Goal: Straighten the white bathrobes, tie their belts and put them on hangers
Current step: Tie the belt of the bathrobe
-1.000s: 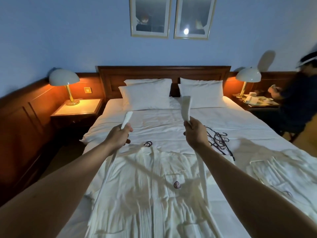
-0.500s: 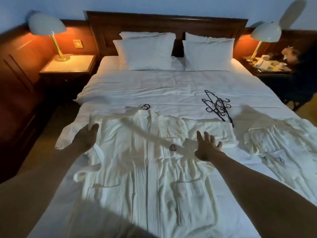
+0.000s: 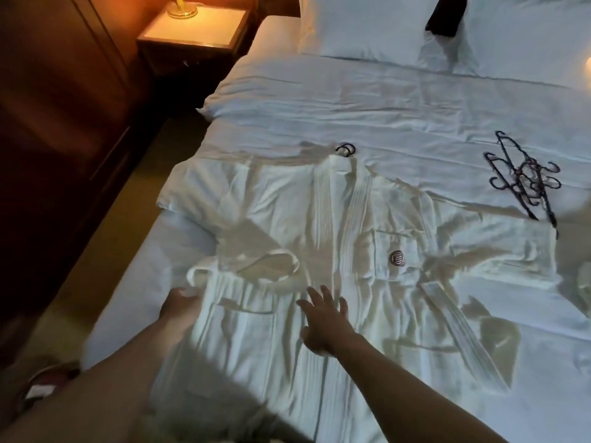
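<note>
I can read no words; the bathrobe point(image 3: 319, 225) pocket shows only a round wavy emblem point(image 3: 397, 259), without letters.

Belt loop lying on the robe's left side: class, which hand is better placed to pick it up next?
The left hand: it touches the bathrobe edge just below the belt loop. The right hand hovers open over the robe's middle, farther away.

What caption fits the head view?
White bathrobe spread on the bed, belt untied, hands reaching over it, hangers piled nearby.
</note>
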Tool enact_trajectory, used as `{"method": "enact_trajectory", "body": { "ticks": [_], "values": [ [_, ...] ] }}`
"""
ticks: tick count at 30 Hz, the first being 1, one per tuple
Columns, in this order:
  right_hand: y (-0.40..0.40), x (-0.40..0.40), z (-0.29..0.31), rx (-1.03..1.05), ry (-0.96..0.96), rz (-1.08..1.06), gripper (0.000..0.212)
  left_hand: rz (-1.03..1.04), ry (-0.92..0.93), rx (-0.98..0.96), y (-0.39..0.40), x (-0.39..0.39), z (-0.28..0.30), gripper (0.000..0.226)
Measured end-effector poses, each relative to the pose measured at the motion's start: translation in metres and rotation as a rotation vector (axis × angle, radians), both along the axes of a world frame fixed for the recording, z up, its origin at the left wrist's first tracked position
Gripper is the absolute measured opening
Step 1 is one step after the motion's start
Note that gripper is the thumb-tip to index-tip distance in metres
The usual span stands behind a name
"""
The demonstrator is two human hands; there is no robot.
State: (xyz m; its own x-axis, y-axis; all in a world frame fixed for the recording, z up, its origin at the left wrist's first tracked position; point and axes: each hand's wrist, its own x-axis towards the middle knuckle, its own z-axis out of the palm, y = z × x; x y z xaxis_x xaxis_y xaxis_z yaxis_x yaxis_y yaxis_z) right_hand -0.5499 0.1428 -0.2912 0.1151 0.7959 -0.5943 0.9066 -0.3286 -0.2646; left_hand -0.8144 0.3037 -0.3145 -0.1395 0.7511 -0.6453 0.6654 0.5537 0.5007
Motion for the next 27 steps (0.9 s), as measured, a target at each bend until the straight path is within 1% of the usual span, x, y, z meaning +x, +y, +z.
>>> {"method": "enact_trajectory", "body": {
  "ticks": [2,4,7,9,12,13,15,17,18,19,21,23,25,27],
  "values": [
    [0.018,-0.022,-0.014,0.035,-0.036,0.038,0.069,0.051,-0.031,0.009,0.005,0.003,-0.004,0.027],
    [0.037,-0.039,-0.027,0.050,-0.074,0.037,0.073,0.121,-0.068,0.001,0.016,0.003,-0.020,0.028],
    [0.056,-0.054,-0.048,-0.008,-0.087,-0.030,0.077,0.161,-0.110,0.020,0.036,0.008,-0.039,0.038],
    [0.063,-0.061,-0.062,-0.068,-0.106,-0.073,0.076,0.138,-0.115,0.057,0.048,0.013,-0.045,0.037],
    [0.067,-0.067,-0.075,-0.113,-0.125,-0.126,0.076,0.143,-0.065,0.069,0.064,0.015,-0.051,0.022],
    [0.068,-0.069,-0.077,-0.124,-0.122,-0.140,0.076,0.197,-0.078,0.053,0.070,0.011,-0.056,0.020],
    [0.069,-0.070,-0.078,-0.149,-0.118,-0.153,0.077,0.361,-0.189,-0.017,0.078,0.008,-0.056,0.019],
    [0.072,-0.068,-0.079,-0.182,-0.125,-0.154,0.077,0.558,-0.350,-0.090,0.088,0.003,-0.057,0.033],
    [0.072,-0.066,-0.079,-0.195,-0.125,-0.154,0.077,0.648,-0.412,-0.128,0.093,0.000,-0.053,0.035],
    [0.073,-0.066,-0.079,-0.207,-0.122,-0.157,0.077,0.729,-0.443,-0.143,0.099,-0.005,-0.050,0.034],
    [0.073,-0.064,-0.080,-0.212,-0.123,-0.157,0.077,0.763,-0.417,-0.123,0.112,-0.019,-0.044,0.029],
    [0.073,-0.066,-0.081,-0.207,-0.132,-0.154,0.077,0.700,-0.351,-0.054,0.121,-0.038,-0.042,0.027],
    [0.073,-0.066,-0.080,-0.198,-0.124,-0.154,0.078,0.427,-0.197,0.042,0.122,-0.054,-0.044,0.024],
    [0.074,-0.064,-0.077,-0.185,-0.099,-0.150,0.080,0.102,-0.036,0.135,0.118,-0.062,-0.043,0.021]
  ]
}}
